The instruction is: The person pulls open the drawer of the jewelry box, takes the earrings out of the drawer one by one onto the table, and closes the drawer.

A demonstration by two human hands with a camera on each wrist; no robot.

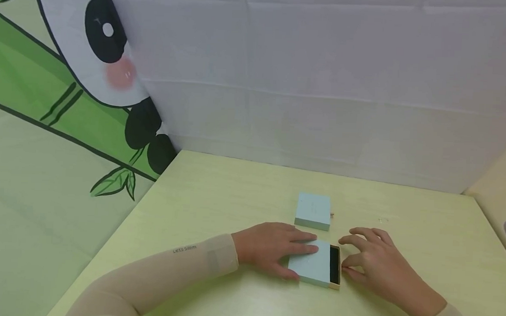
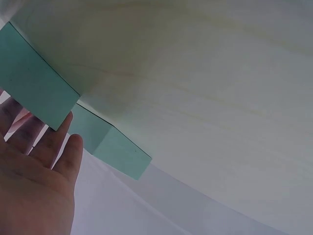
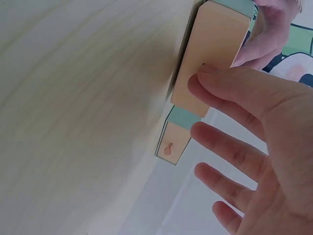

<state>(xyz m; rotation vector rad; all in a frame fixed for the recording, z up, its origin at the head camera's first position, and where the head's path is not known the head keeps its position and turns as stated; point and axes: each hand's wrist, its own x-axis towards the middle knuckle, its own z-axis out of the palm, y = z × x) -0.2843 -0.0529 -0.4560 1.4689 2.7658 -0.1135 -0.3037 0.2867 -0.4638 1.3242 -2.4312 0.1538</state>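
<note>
A pale blue sliding drawer box (image 1: 312, 266) lies on the table with its tan-edged inner tray (image 1: 335, 265) partly out on the right, dark inside. My left hand (image 1: 270, 248) rests on the box's sleeve from the left, fingers stretched out over its top. At the tray's tan front (image 3: 215, 44), my right hand (image 1: 375, 264) pinches the small pull tab between thumb and index finger; the fingertips mostly hide the tab. The other right fingers are spread apart from the box. In the left wrist view, the sleeve's green-blue side (image 2: 39, 73) shows above the left fingers.
A second pale blue drawer box (image 1: 313, 210) sits just behind, closed, with a small pinkish tab (image 3: 168, 148) on its tan front. The light wooden table (image 1: 217, 189) meets a white cloth wall (image 1: 307, 85) at the back and a panda-and-bamboo printed cloth (image 1: 46, 144) on the left.
</note>
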